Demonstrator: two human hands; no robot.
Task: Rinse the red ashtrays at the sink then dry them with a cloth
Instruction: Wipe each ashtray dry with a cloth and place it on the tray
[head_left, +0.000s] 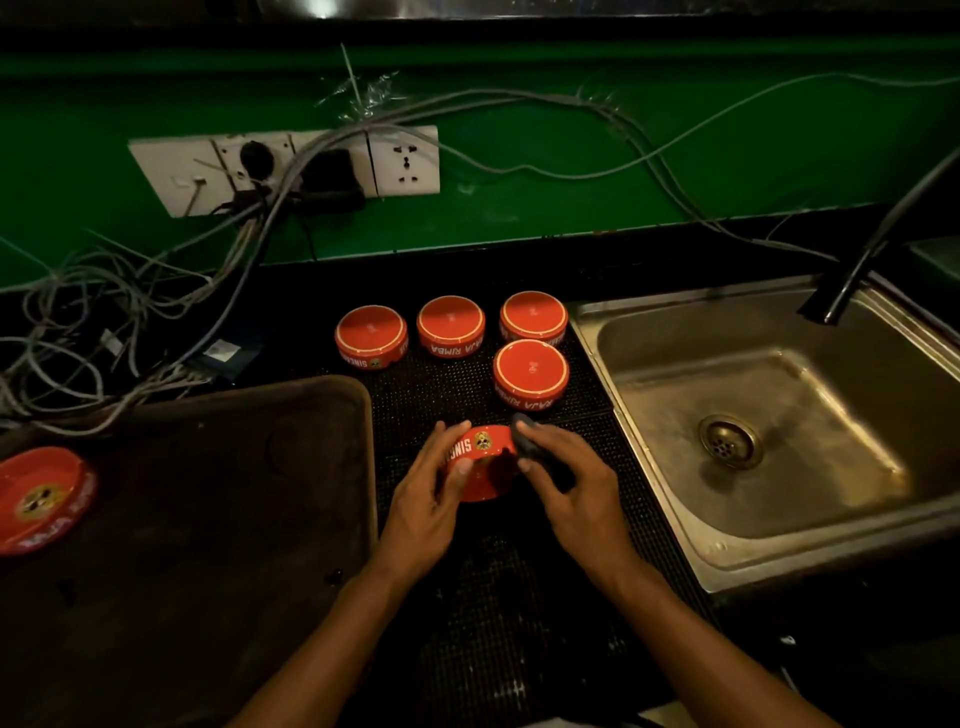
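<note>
The black table (498, 597) carries a steel sink (753, 431) at the right, dry-looking and with no water running from the dark tap (852, 280). At the left sits a big dark tray (208, 519) with one red ashtray (44, 499) on it, right way up; by my judgement it is not yet done. Four ashtrays (451, 325) stand upside down on the black mat (415, 379) beside the sink, apparently rinsed and wiped. The fifth ashtray (480, 462) is held tilted over the mat: the left hand (431, 493) has its fingers curled round the rim, while the right hand (566, 483) pinches a small dark cloth (527, 441) against its edge. Drying seems under way; roughly one piece remains.
</note>
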